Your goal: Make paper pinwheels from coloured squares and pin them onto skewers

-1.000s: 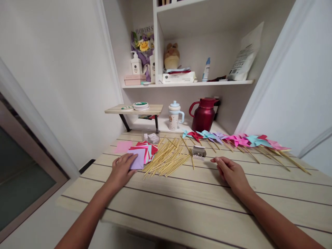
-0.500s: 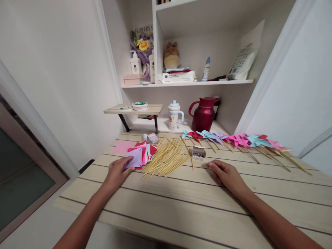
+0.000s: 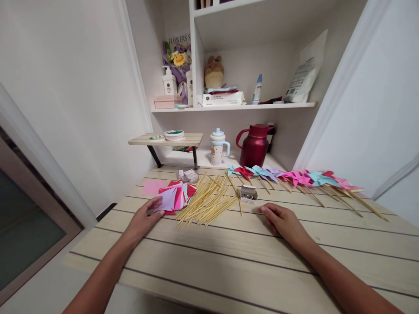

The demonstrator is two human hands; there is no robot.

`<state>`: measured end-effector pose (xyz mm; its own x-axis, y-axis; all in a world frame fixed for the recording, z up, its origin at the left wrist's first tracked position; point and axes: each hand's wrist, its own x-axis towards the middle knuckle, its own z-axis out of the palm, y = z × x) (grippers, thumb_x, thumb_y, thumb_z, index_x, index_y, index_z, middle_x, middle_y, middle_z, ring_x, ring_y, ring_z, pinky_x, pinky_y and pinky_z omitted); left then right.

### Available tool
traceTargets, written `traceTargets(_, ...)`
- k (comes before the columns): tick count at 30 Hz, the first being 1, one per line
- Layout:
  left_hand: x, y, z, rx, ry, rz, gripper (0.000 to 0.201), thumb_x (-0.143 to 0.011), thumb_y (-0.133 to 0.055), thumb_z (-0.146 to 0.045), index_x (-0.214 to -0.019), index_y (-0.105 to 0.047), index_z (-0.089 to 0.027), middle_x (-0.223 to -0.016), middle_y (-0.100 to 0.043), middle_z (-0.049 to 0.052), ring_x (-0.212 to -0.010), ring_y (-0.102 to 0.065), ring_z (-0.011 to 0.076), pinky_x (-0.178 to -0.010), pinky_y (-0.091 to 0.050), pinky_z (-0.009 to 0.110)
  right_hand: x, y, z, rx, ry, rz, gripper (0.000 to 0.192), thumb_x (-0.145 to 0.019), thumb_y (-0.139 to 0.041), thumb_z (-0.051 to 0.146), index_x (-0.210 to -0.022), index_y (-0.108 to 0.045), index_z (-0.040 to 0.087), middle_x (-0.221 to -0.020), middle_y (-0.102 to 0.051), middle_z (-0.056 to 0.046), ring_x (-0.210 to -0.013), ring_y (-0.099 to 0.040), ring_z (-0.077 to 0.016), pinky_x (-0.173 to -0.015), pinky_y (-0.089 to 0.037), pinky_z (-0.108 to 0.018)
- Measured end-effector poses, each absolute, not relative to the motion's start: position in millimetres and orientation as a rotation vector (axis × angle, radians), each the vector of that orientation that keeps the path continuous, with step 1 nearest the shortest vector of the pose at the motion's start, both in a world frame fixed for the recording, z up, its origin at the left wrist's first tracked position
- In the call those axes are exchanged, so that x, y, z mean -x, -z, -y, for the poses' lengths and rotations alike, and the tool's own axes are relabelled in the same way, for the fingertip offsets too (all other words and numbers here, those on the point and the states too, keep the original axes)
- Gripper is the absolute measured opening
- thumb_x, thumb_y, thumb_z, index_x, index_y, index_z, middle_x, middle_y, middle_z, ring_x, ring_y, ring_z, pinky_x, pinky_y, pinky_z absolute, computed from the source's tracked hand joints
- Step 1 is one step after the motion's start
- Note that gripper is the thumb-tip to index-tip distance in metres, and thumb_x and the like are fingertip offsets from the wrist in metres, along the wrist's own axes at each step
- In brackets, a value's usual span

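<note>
My left hand (image 3: 141, 219) lies on the wooden table (image 3: 229, 257) and pinches a lilac paper square (image 3: 167, 200), the top sheet of a fanned stack of coloured paper squares (image 3: 180, 193). Its near edge is lifted off the stack. Right of the stack lies a heap of bamboo sticks (image 3: 209, 200). My right hand (image 3: 284, 221) rests palm down on the table with fingers loosely curled, holding nothing, just in front of a small box of pins (image 3: 248, 193).
A row of finished paper pinwheels on sticks (image 3: 294, 179) lies along the back right. A pink sheet (image 3: 152, 186) and a small clear box (image 3: 189, 175) sit behind the stack. A red jug (image 3: 255, 145), a cup (image 3: 218, 147), a small riser shelf (image 3: 166, 139) and wall shelves stand at the back.
My left hand has drawn back toward me, lifting the lilac square's near edge off the stack. My right hand slid slightly left and nearer. The view shifted a little.
</note>
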<state>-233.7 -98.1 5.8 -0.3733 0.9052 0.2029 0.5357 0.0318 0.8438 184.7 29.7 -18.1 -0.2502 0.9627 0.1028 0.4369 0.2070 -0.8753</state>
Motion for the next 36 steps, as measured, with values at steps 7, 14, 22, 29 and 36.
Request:
traceTargets(7, 229, -10, 102, -1.521, -1.238, -1.961, 0.053, -0.073, -0.068, -0.045, -0.12, -0.065, -0.019, -0.131, -0.065, 0.011, -0.12, -0.06, 0.0281, -0.099, -0.05, 0.043, -186, 19, -31, 1.283, -1.032, 1.789, 0.042, -0.083, -0.053, 0.055, -0.088, -0.071, 0.017, -0.051, -0.051, 0.004, -0.041, -0.043, -0.0124, -0.044, -0.034, -0.025)
traceTargets(14, 226, -11, 93, -1.665, -1.298, -2.286, 0.039, -0.081, -0.055, -0.043, -0.109, -0.069, -0.019, -0.126, -0.063, 0.013, -0.121, -0.054, 0.029, -0.109, -0.036, 0.048, -187, 20, -33, 1.257, -1.06, 1.812, 0.038, -0.083, -0.055, 0.052, -0.086, -0.071, 0.017, -0.051, -0.051, 0.005, -0.041, -0.044, -0.0114, -0.044, -0.033, -0.024)
traceTargets(22, 201, -18, 65, -1.727, -1.127, -2.556, 0.049, -0.09, -0.047, -0.044, -0.13, -0.056, -0.018, -0.133, -0.058, 0.016, -0.125, -0.048, 0.0341, -0.104, -0.035, 0.052, -187, 22, -36, 1.246, -1.111, 1.821, 0.035, -0.083, -0.055, 0.049, -0.086, -0.069, 0.018, -0.051, -0.051, 0.005, -0.04, -0.043, -0.0111, -0.043, -0.032, -0.024)
traceTargets(29, 185, -11, 39, -1.478, -0.937, -2.666, 0.066, -0.084, -0.048, -0.054, -0.135, -0.049, -0.013, -0.129, -0.06, 0.025, -0.119, -0.054, 0.0436, -0.091, -0.043, 0.058, -188, 20, -34, 1.173, -1.179, 1.817, 0.031, -0.082, -0.058, 0.047, -0.078, -0.066, 0.018, -0.047, -0.049, 0.006, -0.041, -0.042, -0.0107, -0.042, -0.031, -0.022)
traceTargets(36, 182, -8, 37, -1.45, -0.993, -2.564, 0.065, -0.081, -0.054, -0.043, -0.14, -0.045, -0.016, -0.136, -0.057, 0.022, -0.126, -0.05, 0.0422, -0.1, -0.038, 0.06, -187, 14, -29, 1.134, -1.2, 1.908, 0.032, -0.085, -0.056, 0.047, -0.069, -0.056, 0.02, -0.052, -0.048, 0.005, -0.046, -0.042, -0.0111, -0.048, -0.035, -0.024)
